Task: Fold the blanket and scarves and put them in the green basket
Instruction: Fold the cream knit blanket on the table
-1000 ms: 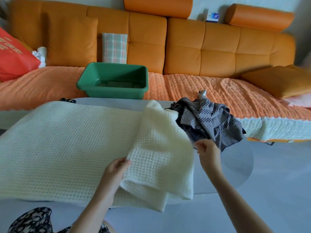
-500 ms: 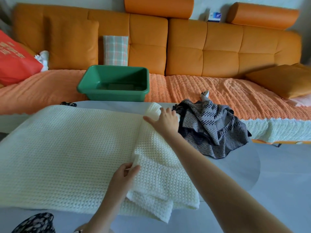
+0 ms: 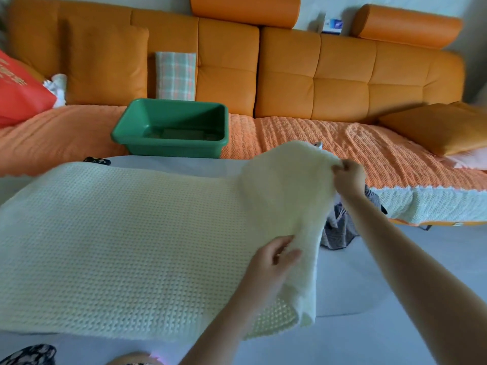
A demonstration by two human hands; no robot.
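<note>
The cream waffle-knit blanket (image 3: 126,241) lies spread over the pale table (image 3: 350,285), its right end lifted off the surface; the right hand (image 3: 349,176) pinches the far right corner and holds it up, while the left hand (image 3: 271,262) grips the near right edge, fingers curled into the knit. It looks soft, thick and limp; it should drape and sag rather than hold a crease, and seems light enough for a two-handed lift; the open weave probably gives a sure grip, so the corners and the hem between them look like the best places to hold, keeping the edge taut as it folds over. Just right of the blanket, partly hidden under its raised end, sits a grey patterned scarf (image 3: 340,230), bunched and unfolded. Beyond the blanket's far edge the green basket (image 3: 168,151) rests on the orange sofa (image 3: 316,83), apparently with nothing folded in it yet.
</note>
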